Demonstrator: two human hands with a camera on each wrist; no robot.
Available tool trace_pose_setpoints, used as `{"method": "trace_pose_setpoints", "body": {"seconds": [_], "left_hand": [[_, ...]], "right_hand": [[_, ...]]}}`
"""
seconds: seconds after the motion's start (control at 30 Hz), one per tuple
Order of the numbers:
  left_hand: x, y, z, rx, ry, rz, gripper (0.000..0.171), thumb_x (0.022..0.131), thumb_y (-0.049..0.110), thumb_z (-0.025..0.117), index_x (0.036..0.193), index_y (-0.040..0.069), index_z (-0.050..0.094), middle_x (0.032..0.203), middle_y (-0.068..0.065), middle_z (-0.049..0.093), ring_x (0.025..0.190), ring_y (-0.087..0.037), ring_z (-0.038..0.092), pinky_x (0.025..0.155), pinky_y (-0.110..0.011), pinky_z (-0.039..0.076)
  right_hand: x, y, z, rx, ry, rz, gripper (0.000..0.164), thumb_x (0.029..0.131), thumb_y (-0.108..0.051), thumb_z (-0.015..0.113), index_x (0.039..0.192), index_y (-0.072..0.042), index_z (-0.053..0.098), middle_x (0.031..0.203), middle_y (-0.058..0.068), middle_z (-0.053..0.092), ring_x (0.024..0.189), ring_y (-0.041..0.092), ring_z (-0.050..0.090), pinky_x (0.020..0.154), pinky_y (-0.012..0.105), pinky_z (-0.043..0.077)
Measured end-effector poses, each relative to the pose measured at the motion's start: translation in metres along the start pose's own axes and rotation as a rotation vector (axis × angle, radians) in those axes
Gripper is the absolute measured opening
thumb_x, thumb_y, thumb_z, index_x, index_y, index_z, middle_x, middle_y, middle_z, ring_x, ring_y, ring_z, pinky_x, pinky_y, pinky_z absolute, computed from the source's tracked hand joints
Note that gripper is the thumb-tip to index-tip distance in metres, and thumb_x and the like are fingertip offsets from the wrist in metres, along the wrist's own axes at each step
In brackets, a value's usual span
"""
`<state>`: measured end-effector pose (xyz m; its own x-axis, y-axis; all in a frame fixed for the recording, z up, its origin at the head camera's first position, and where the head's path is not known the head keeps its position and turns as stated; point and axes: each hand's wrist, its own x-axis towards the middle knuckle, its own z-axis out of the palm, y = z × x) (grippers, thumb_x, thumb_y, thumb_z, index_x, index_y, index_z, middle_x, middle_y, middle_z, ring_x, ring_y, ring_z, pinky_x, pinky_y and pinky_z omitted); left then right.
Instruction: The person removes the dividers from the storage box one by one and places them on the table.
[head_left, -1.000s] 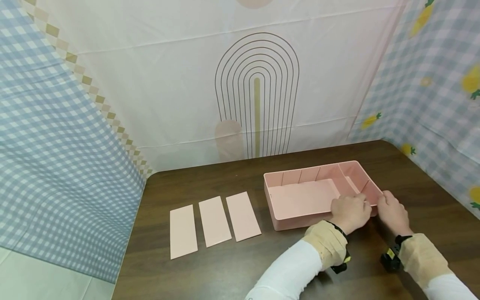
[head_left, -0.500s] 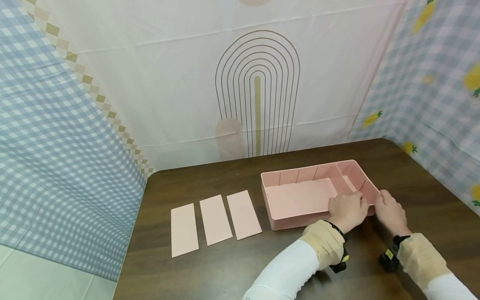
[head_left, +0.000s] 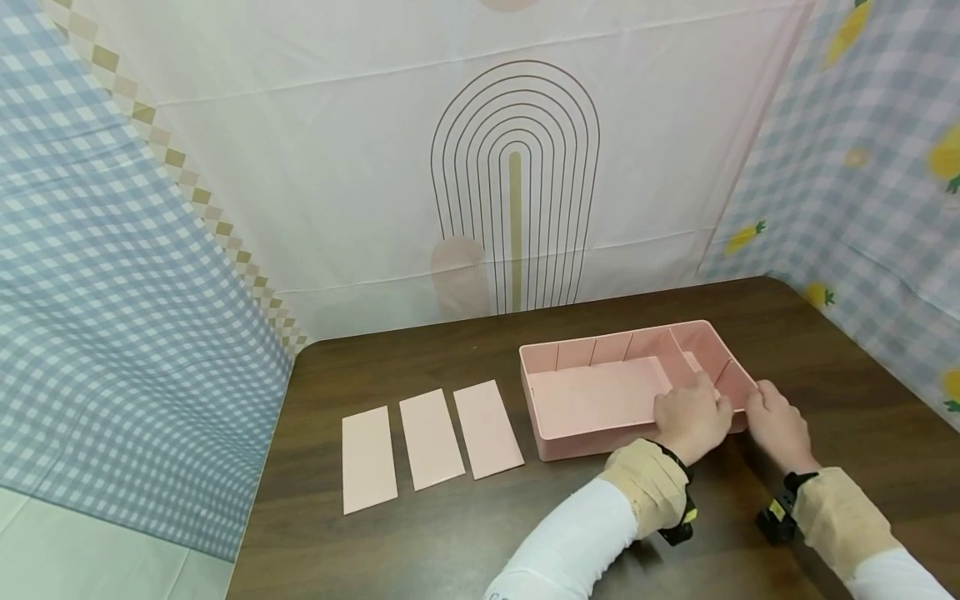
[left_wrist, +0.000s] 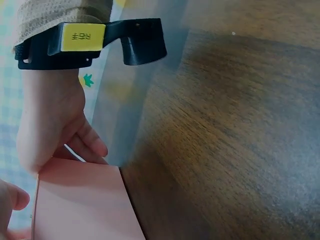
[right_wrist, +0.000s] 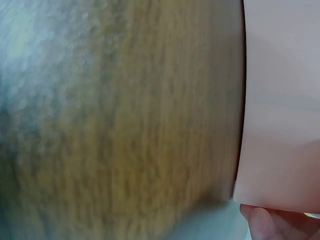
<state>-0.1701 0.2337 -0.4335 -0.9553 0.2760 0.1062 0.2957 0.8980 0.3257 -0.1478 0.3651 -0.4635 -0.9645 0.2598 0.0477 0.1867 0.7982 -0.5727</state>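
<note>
A pink rectangular box (head_left: 588, 444), open at the top, sits toward the right of the table in the head view. A cross divider (head_left: 677, 357) sets off its narrow right section. My left hand (head_left: 690, 418) reaches over the front rim and pinches the divider's front end, though its fingertips are partly hidden. At the front right corner my right hand (head_left: 780, 431) grips the box wall. In the left wrist view that right hand (left_wrist: 55, 117) bends round the corner, with left fingertips at the lower left. Fingers (right_wrist: 260, 225) touch the box's corner in the right wrist view.
Three flat pink panels, the left one (head_left: 368, 460), the middle one (head_left: 432, 439) and the right one (head_left: 488, 430), lie side by side left of the box. The dark wooden table (head_left: 450, 550) meets a printed cloth (head_left: 360, 208) behind, with checked cloth at both sides.
The box has shifted slightly left, both hands moving along with it. My left fingers now extend a little farther along the divider. The three panels keep their arrangement.
</note>
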Motion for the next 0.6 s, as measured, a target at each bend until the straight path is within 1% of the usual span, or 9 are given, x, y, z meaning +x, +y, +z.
{"method": "trace_pose_setpoints", "body": {"seconds": [0.1,0.17,0.23,0.3,0.37,0.47,0.6], "left_hand": [[0.0012,0.0015,0.0019,0.04,-0.003,-0.051,0.025,0.088,0.05,0.043,0.09,0.025,0.049,0.067,0.006,0.058,0.057,-0.011,0.051,0.055,-0.029,0.035],[0.0022,0.002,0.0022,0.063,-0.023,-0.084,0.031,0.088,0.052,0.04,0.084,0.024,0.051,0.067,0.006,0.058,0.057,-0.012,0.051,0.055,-0.03,0.036],[0.0022,0.0018,0.0019,0.076,-0.069,-0.111,0.04,0.089,0.054,0.036,0.076,0.022,0.056,0.067,0.006,0.058,0.057,-0.013,0.051,0.056,-0.031,0.037],[0.0021,0.0015,0.0012,0.07,-0.124,-0.133,0.048,0.09,0.055,0.032,0.068,0.022,0.059,0.066,0.006,0.057,0.058,-0.014,0.05,0.058,-0.032,0.038],[0.0021,0.0011,0.0015,0.066,-0.168,-0.149,0.053,0.091,0.056,0.03,0.063,0.022,0.059,0.064,0.007,0.055,0.059,-0.013,0.05,0.061,-0.033,0.038],[0.0033,0.0007,0.0023,0.067,-0.198,-0.163,0.052,0.09,0.057,0.029,0.064,0.024,0.059,0.065,0.008,0.055,0.062,-0.013,0.05,0.064,-0.034,0.038],[0.0045,0.0002,0.0029,0.075,-0.207,-0.166,0.049,0.089,0.058,0.031,0.067,0.026,0.061,0.07,0.009,0.057,0.064,-0.013,0.051,0.065,-0.035,0.038]], "right_hand": [[-0.0006,-0.0008,0.0002,-0.001,-0.001,-0.006,0.044,0.096,-0.028,0.017,0.113,0.005,0.04,0.11,0.037,0.046,0.089,0.054,0.046,0.065,0.06,0.037],[-0.0007,-0.0016,0.0001,-0.004,-0.005,-0.011,0.044,0.096,-0.029,0.017,0.114,0.005,0.039,0.11,0.037,0.046,0.089,0.055,0.046,0.065,0.06,0.037],[-0.0012,-0.0031,0.0011,-0.006,-0.005,-0.014,0.044,0.096,-0.029,0.017,0.114,0.005,0.039,0.111,0.036,0.046,0.089,0.054,0.047,0.066,0.059,0.037],[-0.0019,-0.0045,0.0019,-0.005,-0.007,-0.016,0.044,0.096,-0.028,0.016,0.114,0.005,0.039,0.11,0.036,0.046,0.09,0.054,0.047,0.066,0.059,0.037],[-0.0029,-0.0055,0.0028,-0.003,-0.015,-0.015,0.044,0.096,-0.028,0.016,0.114,0.005,0.038,0.11,0.036,0.047,0.089,0.053,0.047,0.066,0.059,0.038],[-0.0045,-0.0072,0.0036,-0.001,-0.013,-0.022,0.043,0.096,-0.027,0.016,0.113,0.005,0.039,0.107,0.036,0.048,0.087,0.051,0.049,0.065,0.058,0.038],[-0.0056,-0.0082,0.0042,-0.002,-0.013,-0.026,0.043,0.096,-0.027,0.016,0.113,0.005,0.039,0.106,0.035,0.048,0.087,0.051,0.049,0.064,0.057,0.038]]}}
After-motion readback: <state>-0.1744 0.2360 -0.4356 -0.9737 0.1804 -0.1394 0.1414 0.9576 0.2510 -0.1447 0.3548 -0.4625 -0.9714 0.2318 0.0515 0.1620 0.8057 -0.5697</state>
